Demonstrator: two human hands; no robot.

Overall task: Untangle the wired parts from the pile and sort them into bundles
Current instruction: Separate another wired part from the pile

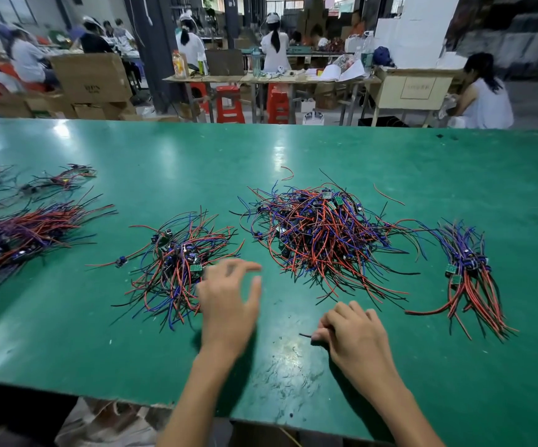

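Tangled wire pile (319, 233) lies beyond both hands: left fingers (245, 269) spread empty, right fingers (321, 333) pinching a wire stub (304, 335).

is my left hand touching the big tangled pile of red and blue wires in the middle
Apart. The head view shows bare green table between left hand and pile.

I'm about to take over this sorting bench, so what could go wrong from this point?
The left hand hovers open beside the small tangle; a hasty pull may drag several wired parts along or strain their leads. The small tangle lies close to the big pile, so stray wires could knot together again. The right hand pinches only a short dark wire end, which could easily slip.
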